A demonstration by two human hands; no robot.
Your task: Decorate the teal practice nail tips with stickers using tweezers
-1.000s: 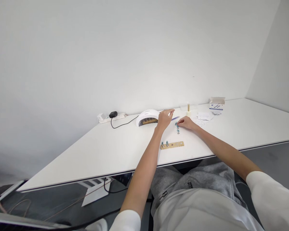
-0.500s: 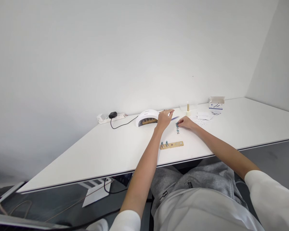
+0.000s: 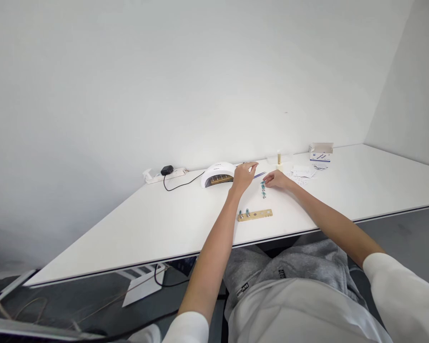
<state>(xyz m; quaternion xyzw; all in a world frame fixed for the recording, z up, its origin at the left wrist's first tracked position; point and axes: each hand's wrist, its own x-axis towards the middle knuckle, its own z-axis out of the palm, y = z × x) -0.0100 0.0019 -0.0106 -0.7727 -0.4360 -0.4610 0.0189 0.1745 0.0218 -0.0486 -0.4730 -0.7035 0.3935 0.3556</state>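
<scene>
- My left hand [image 3: 243,177] pinches a thin purple stick [image 3: 260,175], right of the white domed lamp [image 3: 219,173]
- My right hand [image 3: 277,179], fingers curled narrow, touches small teal pieces [image 3: 263,188], beyond the wooden strip [image 3: 255,215]

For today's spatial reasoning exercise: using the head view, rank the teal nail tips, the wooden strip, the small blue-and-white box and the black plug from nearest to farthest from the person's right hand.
From the right hand:
1. Teal nail tips, just below its fingertips.
2. Wooden strip, nearer the table's front edge.
3. Small blue-and-white box, back right by the wall.
4. Black plug, far left, beyond the white lamp.
</scene>
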